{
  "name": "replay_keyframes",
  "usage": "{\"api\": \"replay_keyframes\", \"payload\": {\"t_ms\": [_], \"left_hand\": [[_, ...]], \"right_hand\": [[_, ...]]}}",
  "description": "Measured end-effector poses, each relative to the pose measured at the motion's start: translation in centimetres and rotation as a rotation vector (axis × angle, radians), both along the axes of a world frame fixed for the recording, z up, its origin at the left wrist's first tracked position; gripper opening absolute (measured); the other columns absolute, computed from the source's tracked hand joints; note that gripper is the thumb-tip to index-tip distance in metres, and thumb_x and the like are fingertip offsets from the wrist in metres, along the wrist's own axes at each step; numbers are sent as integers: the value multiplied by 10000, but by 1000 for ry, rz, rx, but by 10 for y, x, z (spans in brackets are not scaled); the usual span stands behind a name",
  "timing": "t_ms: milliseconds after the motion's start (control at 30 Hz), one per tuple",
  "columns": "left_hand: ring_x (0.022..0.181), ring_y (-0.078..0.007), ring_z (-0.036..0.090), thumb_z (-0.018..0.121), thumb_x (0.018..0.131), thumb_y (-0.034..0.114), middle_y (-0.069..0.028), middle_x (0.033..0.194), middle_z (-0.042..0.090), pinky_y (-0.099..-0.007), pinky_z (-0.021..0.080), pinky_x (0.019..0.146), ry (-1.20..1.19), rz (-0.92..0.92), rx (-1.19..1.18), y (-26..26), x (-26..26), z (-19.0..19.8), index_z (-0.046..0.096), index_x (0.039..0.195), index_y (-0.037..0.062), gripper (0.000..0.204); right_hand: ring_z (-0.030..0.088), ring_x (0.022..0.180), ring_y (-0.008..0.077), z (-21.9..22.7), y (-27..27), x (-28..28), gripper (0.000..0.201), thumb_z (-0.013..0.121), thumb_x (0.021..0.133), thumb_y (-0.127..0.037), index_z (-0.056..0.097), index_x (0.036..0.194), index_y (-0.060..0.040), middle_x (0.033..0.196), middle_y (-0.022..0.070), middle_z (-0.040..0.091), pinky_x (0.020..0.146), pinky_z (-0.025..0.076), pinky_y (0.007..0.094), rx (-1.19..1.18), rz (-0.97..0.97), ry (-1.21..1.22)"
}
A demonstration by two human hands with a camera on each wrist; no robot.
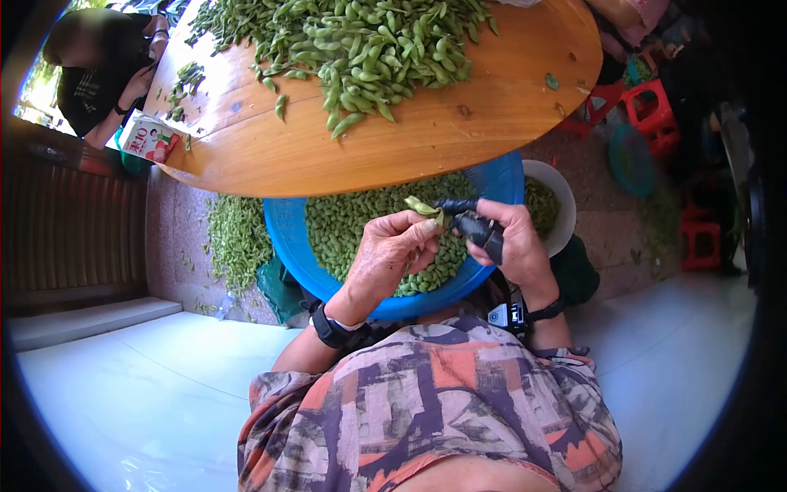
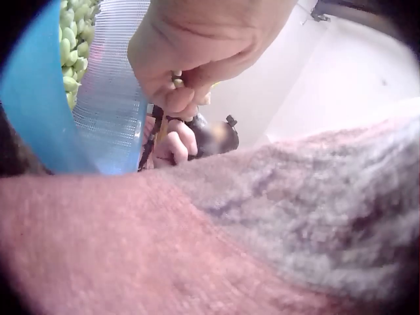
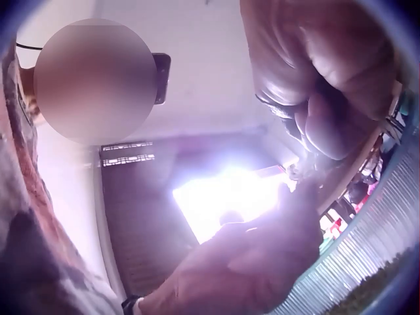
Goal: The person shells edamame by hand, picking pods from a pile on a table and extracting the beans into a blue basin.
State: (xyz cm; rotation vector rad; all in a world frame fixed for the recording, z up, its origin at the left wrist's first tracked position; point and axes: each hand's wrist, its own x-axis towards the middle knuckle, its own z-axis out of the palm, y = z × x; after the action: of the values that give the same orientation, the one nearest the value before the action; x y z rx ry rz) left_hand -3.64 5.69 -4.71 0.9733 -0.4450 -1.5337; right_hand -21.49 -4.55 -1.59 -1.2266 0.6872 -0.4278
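My left hand (image 1: 389, 250) pinches a green bean pod (image 1: 422, 206) between thumb and fingers, over the blue basin (image 1: 283, 271). Shelled green beans (image 1: 344, 238) fill much of the basin. From the right, my right hand (image 1: 520, 246) meets the pod. Black covers (image 1: 479, 234) appear to wrap its thumb and forefinger, their tips right at the pod; its other fingers curl below. In the left wrist view, the left hand (image 2: 203, 49) has a small pale green bit between its fingertips. Both hands come close together in the right wrist view, where glare hides the pod.
A wooden table (image 1: 246, 156) stands ahead, heaped with bean pods (image 1: 369, 49). More green pods (image 1: 234, 242) lie on the floor at left. A white bucket (image 1: 566, 209) stands right of the basin. Red stools (image 1: 652, 111) are farther right. Another person (image 1: 98, 90) sits at far left.
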Motion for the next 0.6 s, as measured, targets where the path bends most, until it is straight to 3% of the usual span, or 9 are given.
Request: {"api": "replay_keyframes", "payload": {"t_ms": [100, 233, 300, 533, 600], "left_hand": [[489, -66, 428, 640, 932, 140, -16, 664, 595, -208, 272, 444, -76, 65, -2, -3, -10, 4, 675, 903, 4, 144], [514, -48, 416, 656, 921, 117, 5, 660, 557, -202, 254, 456, -148, 138, -1, -2, -12, 3, 674, 904, 17, 103], [520, -44, 420, 656, 920, 109, 8, 664, 555, -198, 261, 460, -146, 154, 18, -1, -13, 3, 669, 902, 14, 98], [576, -30, 456, 658, 902, 60, 2, 705, 580, -174, 301, 491, -219, 140, 33, 0, -11, 6, 652, 879, 7, 58], [574, -41, 460, 655, 896, 49, -2, 708, 581, -183, 306, 491, -222, 128, 20, 0, -10, 3, 653, 889, 9, 41]], "right_hand": [[486, 613, 14, 0, 9, 4, 214, 561, 841, 33, 671, 1012, -33, 677, -56, 538, 502, 378, 194, -55, 27, 58], [492, 630, 21, 0, 11, 7, 188, 583, 827, 37, 667, 982, -28, 709, -43, 539, 511, 388, 206, -33, 31, 85], [513, 652, 34, -6, 12, 10, 152, 577, 828, 35, 661, 946, -11, 748, -30, 545, 536, 402, 215, -265, -9, 61], [489, 681, 60, 10, 14, 7, 194, 569, 798, 66, 667, 954, 3, 749, -17, 503, 571, 389, 232, -74, 14, 85], [468, 646, 54, 0, 13, 7, 219, 550, 827, 57, 676, 993, -10, 747, -23, 490, 554, 376, 229, -313, 13, 72]]}}
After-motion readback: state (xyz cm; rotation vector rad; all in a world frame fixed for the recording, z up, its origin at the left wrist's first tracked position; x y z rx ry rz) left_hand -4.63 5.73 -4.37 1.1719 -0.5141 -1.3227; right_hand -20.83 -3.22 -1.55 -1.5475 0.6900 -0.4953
